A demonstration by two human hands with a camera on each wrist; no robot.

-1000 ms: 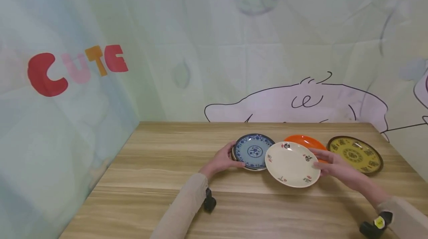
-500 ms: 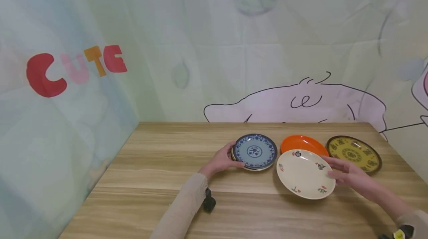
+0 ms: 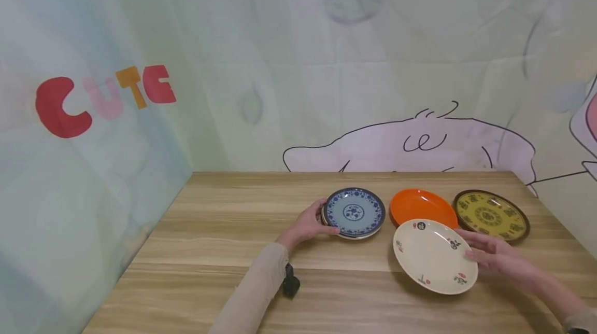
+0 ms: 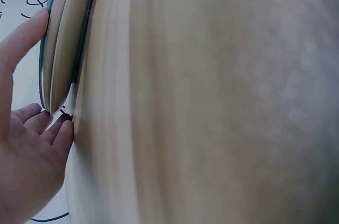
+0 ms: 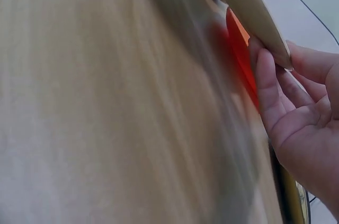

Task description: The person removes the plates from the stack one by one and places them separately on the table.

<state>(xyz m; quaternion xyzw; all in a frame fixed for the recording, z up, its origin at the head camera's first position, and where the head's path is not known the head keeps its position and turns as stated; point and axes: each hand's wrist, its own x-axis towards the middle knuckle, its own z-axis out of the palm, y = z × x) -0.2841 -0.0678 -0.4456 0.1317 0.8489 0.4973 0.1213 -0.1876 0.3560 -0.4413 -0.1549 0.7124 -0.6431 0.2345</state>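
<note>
A cream plate (image 3: 435, 259) with small printed figures is tilted just above the table, in front of the orange plate. My right hand (image 3: 501, 261) pinches its right rim, thumb on top and fingers beneath; the right wrist view shows this grip on the cream plate (image 5: 251, 9) edge-on. My left hand (image 3: 308, 225) grips the left rim of a small stack topped by a blue-patterned plate (image 3: 353, 212). In the left wrist view, the thumb of my left hand (image 4: 32, 144) lies on the upper rim, fingers at the stacked plates' (image 4: 63, 38) edge.
An orange plate (image 3: 420, 207) lies behind the cream one. To its right rests a mustard-yellow plate (image 3: 492, 216) with a dark rim. All stand on a wood-grain table (image 3: 242, 204), backed by a printed curtain (image 3: 233, 64).
The right hand has carried the cream plate right and towards the front, away from the blue-topped stack, uncovering more of the orange plate. The left hand stays at the stack.
</note>
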